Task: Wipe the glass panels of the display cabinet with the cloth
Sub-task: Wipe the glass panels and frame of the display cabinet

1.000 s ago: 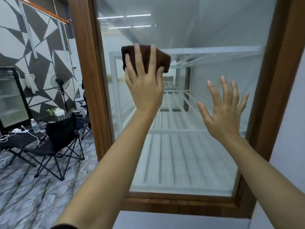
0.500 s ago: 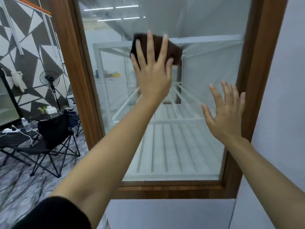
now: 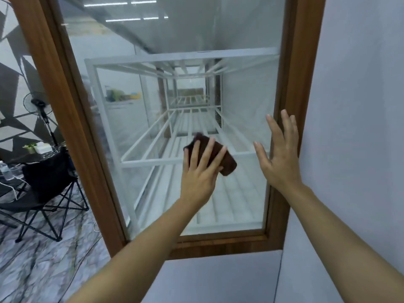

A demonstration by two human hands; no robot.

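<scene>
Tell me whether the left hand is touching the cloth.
Touching. The head view shows the left hand with straight fingers lying flat on the cloth, pressing it against the glass panel.

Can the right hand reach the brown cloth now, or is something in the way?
Probably yes. The right hand is open near the cloth, with only bare glass panel between them. However, the left hand presses flat on most of the cloth.

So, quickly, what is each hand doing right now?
Left hand: open, pressing the dark brown cloth to the glass panel.
Right hand: open, holding nothing.
</scene>
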